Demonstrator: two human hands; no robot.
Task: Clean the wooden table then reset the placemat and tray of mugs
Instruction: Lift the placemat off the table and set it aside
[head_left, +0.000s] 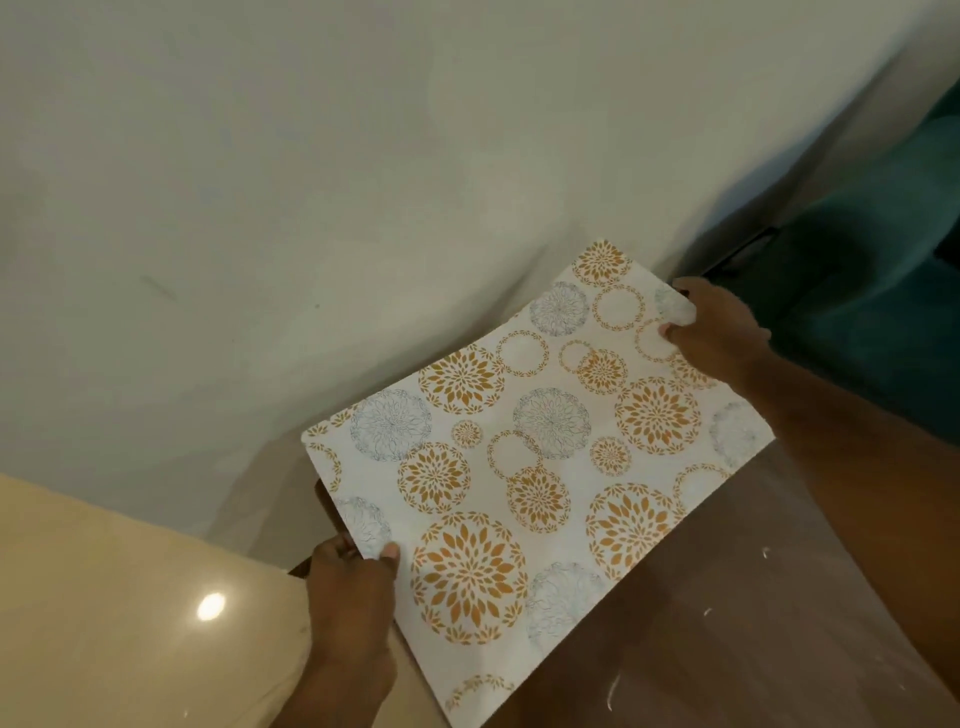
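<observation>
At lower left, my left hand (350, 582) pinches the placemat (524, 467) by its near-left edge, thumb on top. The mat (white, with orange and grey floral circles) spans the frame's centre over the wooden table (727, 623). At right, my right hand (714, 327) grips its far edge.

left hand (350, 577) pinching, right hand (714, 327) pinching, arms extended
</observation>
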